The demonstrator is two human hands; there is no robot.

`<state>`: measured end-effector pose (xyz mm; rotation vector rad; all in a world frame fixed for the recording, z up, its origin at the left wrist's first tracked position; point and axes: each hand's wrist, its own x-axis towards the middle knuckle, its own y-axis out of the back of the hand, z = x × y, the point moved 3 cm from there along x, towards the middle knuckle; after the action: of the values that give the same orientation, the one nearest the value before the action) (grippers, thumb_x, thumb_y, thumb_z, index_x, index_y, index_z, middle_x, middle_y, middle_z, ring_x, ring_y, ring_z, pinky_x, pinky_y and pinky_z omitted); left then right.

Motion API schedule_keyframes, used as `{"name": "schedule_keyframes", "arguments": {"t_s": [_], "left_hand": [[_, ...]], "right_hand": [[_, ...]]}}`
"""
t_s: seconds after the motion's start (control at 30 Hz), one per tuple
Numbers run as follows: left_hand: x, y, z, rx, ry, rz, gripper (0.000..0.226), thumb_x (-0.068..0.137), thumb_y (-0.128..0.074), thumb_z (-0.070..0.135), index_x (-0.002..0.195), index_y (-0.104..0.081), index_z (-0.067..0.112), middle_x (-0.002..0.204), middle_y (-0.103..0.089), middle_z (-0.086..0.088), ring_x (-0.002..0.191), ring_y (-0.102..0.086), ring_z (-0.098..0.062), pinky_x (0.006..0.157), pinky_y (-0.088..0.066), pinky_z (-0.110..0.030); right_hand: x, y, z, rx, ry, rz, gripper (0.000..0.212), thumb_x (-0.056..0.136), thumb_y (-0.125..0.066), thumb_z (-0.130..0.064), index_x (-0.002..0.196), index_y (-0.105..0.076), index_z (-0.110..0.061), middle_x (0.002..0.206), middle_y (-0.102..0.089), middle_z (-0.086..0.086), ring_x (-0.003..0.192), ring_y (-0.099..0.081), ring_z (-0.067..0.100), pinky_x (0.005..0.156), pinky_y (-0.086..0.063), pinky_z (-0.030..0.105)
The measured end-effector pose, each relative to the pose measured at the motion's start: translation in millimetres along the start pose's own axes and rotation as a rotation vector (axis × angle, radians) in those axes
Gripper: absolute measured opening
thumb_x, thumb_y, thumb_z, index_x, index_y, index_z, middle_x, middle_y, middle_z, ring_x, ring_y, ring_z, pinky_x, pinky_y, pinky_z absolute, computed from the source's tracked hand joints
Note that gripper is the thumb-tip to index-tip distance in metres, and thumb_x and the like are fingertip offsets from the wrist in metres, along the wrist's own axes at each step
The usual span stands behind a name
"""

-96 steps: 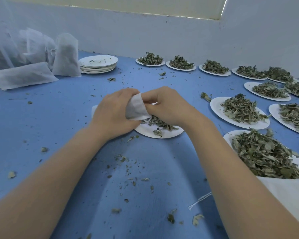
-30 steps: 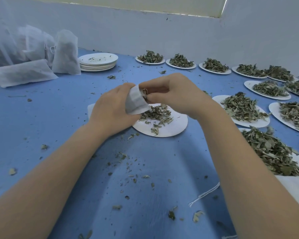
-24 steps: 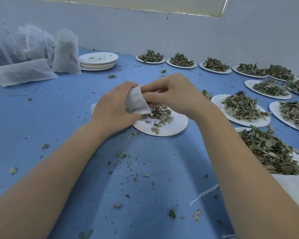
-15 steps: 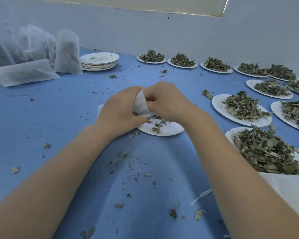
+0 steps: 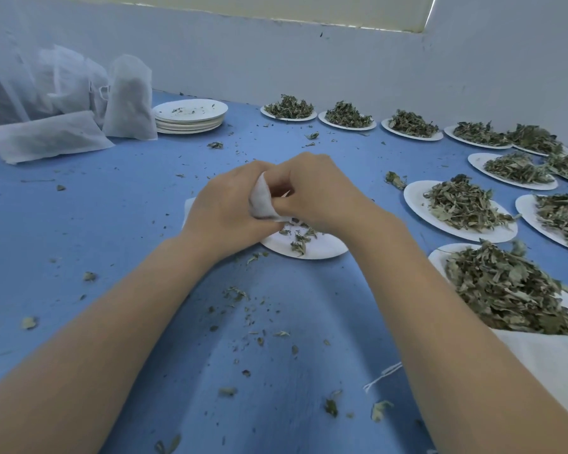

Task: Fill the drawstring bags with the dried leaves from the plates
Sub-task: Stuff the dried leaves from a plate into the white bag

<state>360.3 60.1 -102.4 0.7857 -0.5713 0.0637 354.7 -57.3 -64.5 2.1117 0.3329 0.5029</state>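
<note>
Both forearms bare to the frame edge, no sleeves; left hand (image 5: 225, 208) and right hand (image 5: 322, 191) ungloved, no rings showing.

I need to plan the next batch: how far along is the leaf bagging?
Done: filled white mesh bags and a stack of emptied white plates sit at the far left. In hand: the left hand grips a small white bag while the right hand works at it over a nearly emptied plate. Left: many heaped leaf plates on the right.

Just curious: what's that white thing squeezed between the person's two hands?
A small white drawstring bag, gripped between left hand and right hand in the head view.
</note>
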Motion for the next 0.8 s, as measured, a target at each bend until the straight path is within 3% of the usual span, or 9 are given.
{"name": "schedule_keyframes", "arguments": {"t_s": [0.1,0.2,0.33,0.4,0.53,0.6,0.67,0.73,0.8], "left_hand": [[0,-1,1,0.018,-0.035,-0.02,0.06,0.061,-0.081,0.025,0.116,-0.057,0.02,0.093,-0.058,0.011,0.089,-0.059,-0.02,0.075,-0.043,-0.028],[1,2,-2,0.048,-0.048,-0.055,0.067,0.058,-0.07,0.036,0.121,-0.048,0.027,0.102,-0.056,0.015,0.088,-0.057,-0.017,0.074,-0.046,-0.031],[5,6,-11,0.135,-0.004,-0.039,0.061,0.063,-0.069,0.019,0.12,-0.049,0.027,0.102,-0.055,0.013,0.092,-0.055,-0.023,0.075,-0.044,-0.033],[6,8,-14,0.182,-0.018,-0.015,0.059,0.064,-0.069,0.014,0.119,-0.051,0.023,0.106,-0.059,0.004,0.093,-0.055,-0.026,0.074,-0.041,-0.031],[8,10,-22,0.209,0.034,-0.001,0.059,0.066,-0.068,0.014,0.122,-0.05,0.021,0.115,-0.058,-0.001,0.099,-0.053,-0.028,0.078,-0.04,-0.032],[8,10,-25,0.209,0.058,-0.008,0.059,0.068,-0.068,0.014,0.123,-0.048,0.022,0.119,-0.056,-0.001,0.101,-0.052,-0.027,0.079,-0.038,-0.032],[8,9,-25,0.208,0.064,-0.008,0.059,0.07,-0.068,0.015,0.124,-0.048,0.021,0.121,-0.055,-0.002,0.103,-0.052,-0.027,0.079,-0.037,-0.031],[8,9,-25,0.211,0.066,-0.009,0.057,0.071,-0.067,0.015,0.124,-0.048,0.02,0.121,-0.056,-0.003,0.103,-0.052,-0.028,0.08,-0.038,-0.033],[8,9,-25,0.223,0.064,-0.012,0.056,0.071,-0.066,0.015,0.124,-0.048,0.019,0.12,-0.056,-0.004,0.103,-0.052,-0.028,0.08,-0.038,-0.033]], "right_hand": [[-4,3,3,0.072,0.008,-0.122,0.011,0.082,-0.063,-0.022,0.075,-0.068,-0.029,0.08,-0.067,0.006,0.056,-0.044,0.003,0.047,-0.033,0.011],[-8,11,10,0.197,-0.007,-0.161,0.026,0.083,-0.063,-0.016,0.078,-0.065,-0.041,0.074,-0.067,-0.011,0.057,-0.051,-0.006,0.053,-0.038,0.007],[-8,15,19,0.336,-0.035,-0.104,0.028,0.084,-0.063,-0.009,0.096,-0.07,-0.033,0.094,-0.073,-0.014,0.091,-0.066,-0.001,0.084,-0.054,0.027],[-9,16,22,0.427,-0.032,-0.061,0.025,0.084,-0.065,-0.008,0.099,-0.071,-0.026,0.095,-0.073,-0.01,0.094,-0.067,0.004,0.087,-0.054,0.032],[-9,26,37,0.646,-0.113,0.141,0.02,0.084,-0.064,-0.006,0.093,-0.073,-0.021,0.088,-0.074,-0.005,0.084,-0.069,0.009,0.08,-0.055,0.023],[-8,26,49,0.534,-0.212,0.265,0.023,0.086,-0.058,-0.007,0.089,-0.073,-0.025,0.086,-0.074,-0.006,0.078,-0.067,0.005,0.077,-0.053,0.018],[-6,23,55,0.209,-0.288,0.297,0.033,0.09,-0.046,-0.007,0.101,-0.069,-0.027,0.104,-0.07,-0.009,0.078,-0.059,0.0,0.072,-0.043,0.005],[-5,12,58,0.0,-0.314,0.148,0.043,0.095,-0.035,-0.007,0.127,-0.057,-0.025,0.133,-0.055,-0.006,0.094,-0.055,0.002,0.084,-0.036,0.01],[-5,-1,61,-0.073,-0.334,-0.036,0.047,0.097,-0.03,-0.009,0.141,-0.041,-0.023,0.148,-0.038,-0.005,0.128,-0.041,0.013,0.101,-0.028,0.022]]}}
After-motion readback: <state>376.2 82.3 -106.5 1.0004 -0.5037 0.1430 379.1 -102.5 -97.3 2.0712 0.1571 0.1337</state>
